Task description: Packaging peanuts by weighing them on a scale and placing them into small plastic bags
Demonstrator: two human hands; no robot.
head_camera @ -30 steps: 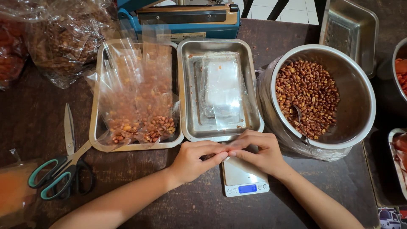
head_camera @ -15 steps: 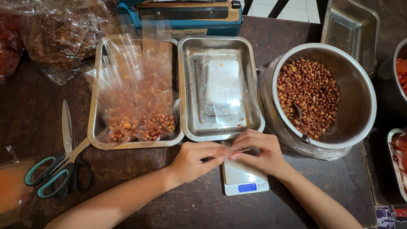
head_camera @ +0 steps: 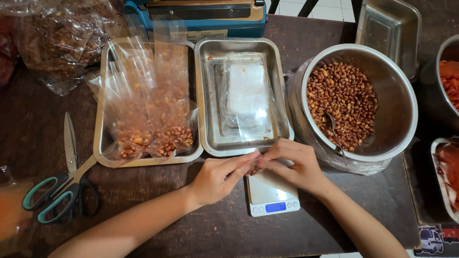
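A dark brown wooden bench (head_camera: 143,200) fills the frame and carries everything. At the right of centre stands a large round steel bowl (head_camera: 399,100) about half full of brown roasted peanuts (head_camera: 340,102), with a spoon handle sticking out of the nuts. Left of centre lies a rectangular steel tray (head_camera: 101,143) heaped with long clear plastic bags (head_camera: 153,114), each with peanuts in its lower end. Just beside it, in the middle, a second rectangular steel tray (head_camera: 282,119) holds a flat stack of empty clear bags (head_camera: 246,91). A blue heat sealer (head_camera: 201,14) sits along the top edge, and a big crumpled plastic sack of nuts (head_camera: 57,38) lies at the upper left. Teal-handled scissors (head_camera: 60,184) lie open at the lower left.

Below the middle tray sits a small silver digital scale with a blue display (head_camera: 272,193). Above its platform the left hand (head_camera: 222,177) and the right hand (head_camera: 294,165) meet, fingertips pressed together, pinching a small clear bag with a few peanuts (head_camera: 253,168) between them; most of that bag is hidden by the fingers.
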